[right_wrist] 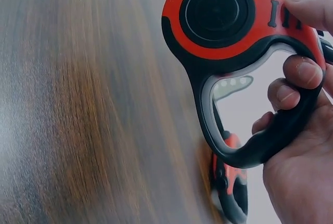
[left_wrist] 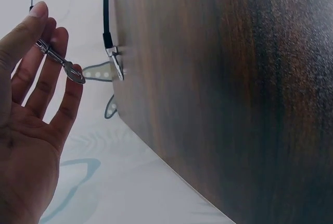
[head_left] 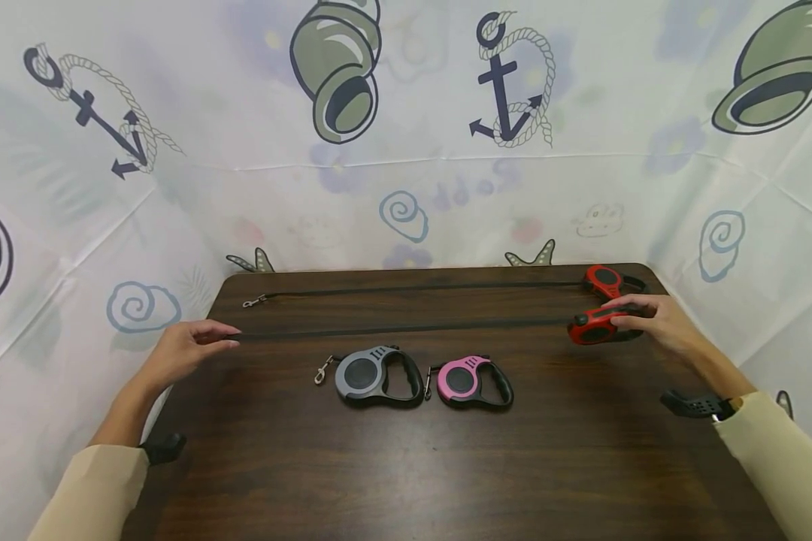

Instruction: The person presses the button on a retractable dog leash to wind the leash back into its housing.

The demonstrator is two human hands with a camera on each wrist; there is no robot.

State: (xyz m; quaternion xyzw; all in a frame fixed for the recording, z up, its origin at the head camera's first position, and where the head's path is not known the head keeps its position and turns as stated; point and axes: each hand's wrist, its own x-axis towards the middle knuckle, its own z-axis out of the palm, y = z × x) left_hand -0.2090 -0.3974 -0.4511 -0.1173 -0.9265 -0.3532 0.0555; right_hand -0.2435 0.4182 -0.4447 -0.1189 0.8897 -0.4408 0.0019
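My right hand (head_left: 649, 319) grips the black handle of a red retractable leash (right_wrist: 218, 21), its fingers curled through the loop and the thumb on the red casing. From that leash a black strap (head_left: 406, 328) runs taut across to my left hand (head_left: 186, 352). In the left wrist view, the thumb and fingers pinch the strap's end by its silver snap hook (left_wrist: 61, 62). Behind the held leash, a second red retractable leash (head_left: 605, 282) lies at the table's back right, its strap stretched left along the back edge to another snap hook (left_wrist: 117, 63).
A grey retractable leash (head_left: 361, 373) and a smaller pink one (head_left: 459, 379) lie side by side mid-table, clips to their left. The dark wooden table (head_left: 406, 481) is bordered at the back and sides by a white printed cloth (head_left: 419, 90).
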